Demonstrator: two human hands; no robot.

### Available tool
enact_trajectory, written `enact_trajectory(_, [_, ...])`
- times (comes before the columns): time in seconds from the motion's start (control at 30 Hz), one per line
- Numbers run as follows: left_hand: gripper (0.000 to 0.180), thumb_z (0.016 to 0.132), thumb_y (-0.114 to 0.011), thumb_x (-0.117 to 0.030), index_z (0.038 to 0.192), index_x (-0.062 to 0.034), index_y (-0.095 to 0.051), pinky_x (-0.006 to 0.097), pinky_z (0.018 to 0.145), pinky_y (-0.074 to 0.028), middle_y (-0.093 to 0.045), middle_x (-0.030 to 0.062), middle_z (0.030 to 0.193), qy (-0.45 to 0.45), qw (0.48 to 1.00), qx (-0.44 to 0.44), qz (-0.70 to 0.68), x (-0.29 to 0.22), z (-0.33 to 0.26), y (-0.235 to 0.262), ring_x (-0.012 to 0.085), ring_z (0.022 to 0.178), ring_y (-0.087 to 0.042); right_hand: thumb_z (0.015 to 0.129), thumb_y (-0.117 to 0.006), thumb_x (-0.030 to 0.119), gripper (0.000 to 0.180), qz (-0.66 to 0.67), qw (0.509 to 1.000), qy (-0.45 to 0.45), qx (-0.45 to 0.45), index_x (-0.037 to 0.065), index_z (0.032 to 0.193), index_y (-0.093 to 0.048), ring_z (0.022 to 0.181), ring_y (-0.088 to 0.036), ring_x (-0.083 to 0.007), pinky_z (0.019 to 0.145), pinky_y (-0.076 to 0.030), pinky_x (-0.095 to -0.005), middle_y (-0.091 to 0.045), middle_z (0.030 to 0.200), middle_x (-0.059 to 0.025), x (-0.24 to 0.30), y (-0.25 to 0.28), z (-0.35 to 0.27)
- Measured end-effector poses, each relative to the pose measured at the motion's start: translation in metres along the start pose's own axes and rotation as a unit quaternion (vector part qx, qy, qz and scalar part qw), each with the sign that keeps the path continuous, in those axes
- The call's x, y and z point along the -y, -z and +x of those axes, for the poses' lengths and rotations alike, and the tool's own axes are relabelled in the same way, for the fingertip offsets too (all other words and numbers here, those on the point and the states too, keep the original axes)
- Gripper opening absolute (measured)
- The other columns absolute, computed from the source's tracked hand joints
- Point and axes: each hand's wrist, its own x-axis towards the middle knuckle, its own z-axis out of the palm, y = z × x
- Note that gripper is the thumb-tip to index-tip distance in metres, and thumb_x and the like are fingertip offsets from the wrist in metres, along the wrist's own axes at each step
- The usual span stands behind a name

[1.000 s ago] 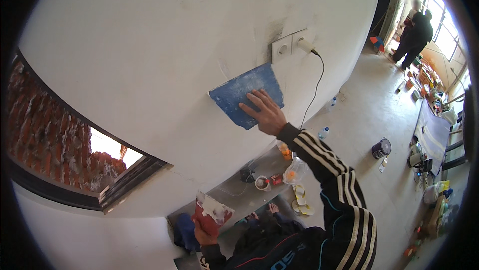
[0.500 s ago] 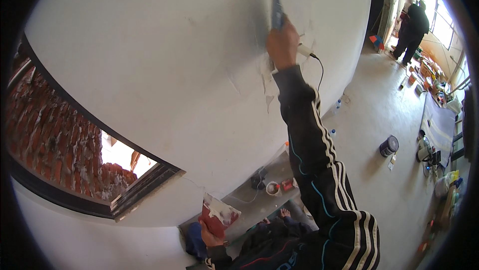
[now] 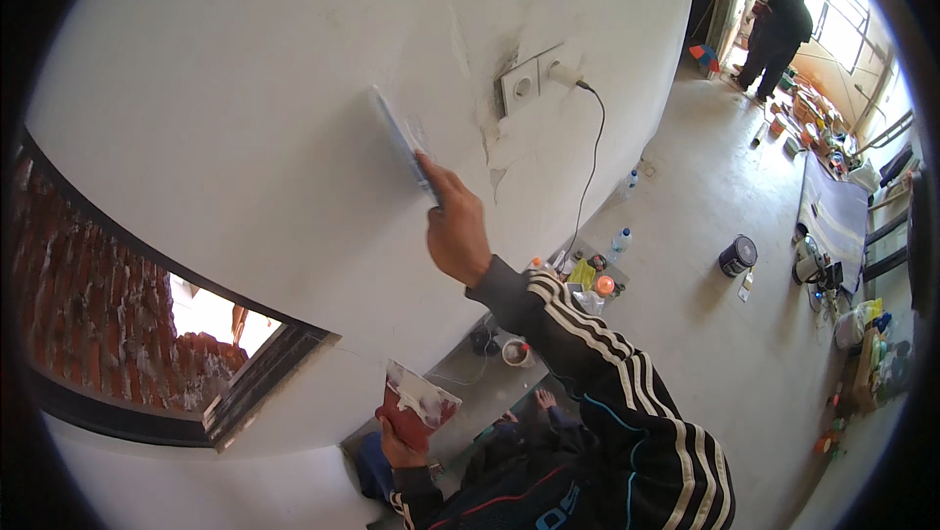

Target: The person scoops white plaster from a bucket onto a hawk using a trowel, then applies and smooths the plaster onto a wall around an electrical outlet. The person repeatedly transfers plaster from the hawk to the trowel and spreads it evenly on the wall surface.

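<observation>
"Where's the blade in your feed?"

"The pale blue blade (image 3: 401,141) is up against or just off the white wall (image 3: 284,109), left of the socket plate (image 3: 522,90). I see it nearly edge-on, so I can't tell whether its edge touches."

"And the grip?"

"On my screen the right hand (image 3: 458,233) is clamped on the blade's near end, one finger laid along it. I'd say that finger is there to steady the angle. The other fingertips are hidden from me."

"What about the left?"

"The left hand (image 3: 401,442) is lower down, its fingers wrapped round the narrow end of a red scraper (image 3: 423,413). The wide end points up, with white paste (image 3: 416,391) smeared over its face. I read that as keeping the paste within reach and clear of the sleeve."

"Anything near the blade?"

"Cracked, flaking patches run beside the socket plate. A white plug (image 3: 566,77) sits in it, and its black cord (image 3: 595,153) hangs to the right, away from the blade."

"Further out?"

"Below, a white cup (image 3: 516,353) stands near the wall, probably to keep it handy. A dark bucket (image 3: 737,256) is well apart on the floor (image 3: 676,354), and two people (image 3: 780,31) stand by the far window."
</observation>
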Motion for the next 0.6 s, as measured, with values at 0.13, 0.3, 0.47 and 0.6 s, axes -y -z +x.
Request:
enact_trajectory(0.13, [0.053,0.098,-0.047,-0.039,0.136,-0.0010,-0.040,0.044,0.103,-0.040,-0.049,0.0130,0.134,-0.021,0.996,-0.067,0.052,0.000,0.003,0.013,0.0293,0.120,-0.050,0.065,-0.040,-0.019,0.069,-0.007,0.992,0.008,-0.126,-0.001,0.132,-0.048,0.114,-0.055,-0.0385,0.097,-0.043,-0.0403,-0.057,0.119,-0.0252,-0.007,0.040,0.046])
enact_trajectory(0.3, [0.053,0.098,-0.047,-0.038,0.135,-0.0009,-0.041,0.043,0.102,-0.041,-0.051,0.0128,0.132,-0.017,0.997,-0.074,0.015,0.000,0.005,0.025,0.0294,0.118,-0.052,0.068,-0.047,-0.008,0.065,-0.086,0.987,-0.034,-0.129,-0.013,0.132,-0.036,0.108,-0.051,-0.0476,0.091,-0.044,-0.0456,-0.050,0.117,-0.0339,-0.017,0.034,0.157])
enact_trajectory(0.47, [0.052,0.098,-0.046,-0.038,0.137,-0.0043,-0.041,0.046,0.103,-0.039,-0.048,0.0123,0.137,-0.003,1.000,-0.003,-0.015,0.001,0.006,0.009,0.0304,0.122,-0.048,0.069,-0.049,-0.007,0.069,-0.079,0.982,-0.011,-0.172,-0.009,0.136,-0.033,0.108,-0.048,-0.0513,0.091,-0.043,-0.0475,-0.044,0.122,-0.0350,-0.010,-0.024,0.109])
enact_trajectory(0.6, [0.051,0.099,-0.043,-0.040,0.137,-0.0060,-0.041,0.046,0.101,-0.041,-0.050,0.0118,0.134,0.013,1.000,-0.009,-0.006,0.003,0.009,-0.003,0.0294,0.120,-0.050,0.068,-0.044,-0.015,0.074,-0.041,0.998,0.007,-0.057,-0.001,0.140,-0.033,0.114,-0.047,-0.0480,0.095,-0.042,-0.0470,-0.042,0.130,-0.0280,-0.006,-0.033,0.006])
